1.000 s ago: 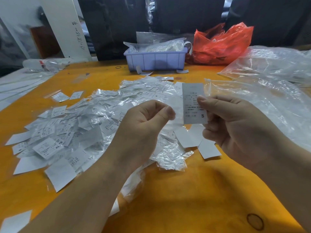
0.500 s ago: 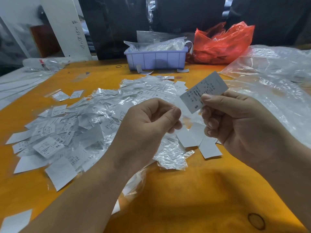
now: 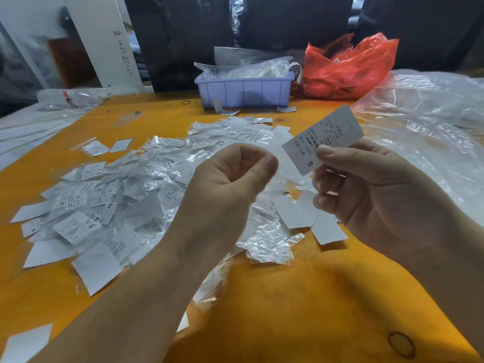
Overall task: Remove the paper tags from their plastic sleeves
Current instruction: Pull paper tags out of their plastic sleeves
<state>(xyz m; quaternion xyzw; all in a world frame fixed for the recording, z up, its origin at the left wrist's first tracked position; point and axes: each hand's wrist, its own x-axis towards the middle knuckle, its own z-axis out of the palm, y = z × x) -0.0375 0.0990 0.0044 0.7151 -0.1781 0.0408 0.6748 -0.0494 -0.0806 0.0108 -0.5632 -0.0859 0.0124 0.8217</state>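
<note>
The right hand [image 3: 372, 189] is pinching the S tag [image 3: 323, 138]; the left hand [image 3: 230, 176] is maybe pinching its clear sleeve (hard to see). Pull gently apart.

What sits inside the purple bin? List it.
The purple bin holds crumpled clear plastic bags heaped above its rim, with printed paper showing through. Anything deeper is hidden by the walls and plastic.

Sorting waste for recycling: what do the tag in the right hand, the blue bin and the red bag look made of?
Tag: matte white paper, stiff enough to stay flat, with printed text. Blue bin: apparently rigid moulded plastic, with ribbed walls and a dull sheen. Red bag: thin plastic film, crinkled, glossy and translucent.
</note>
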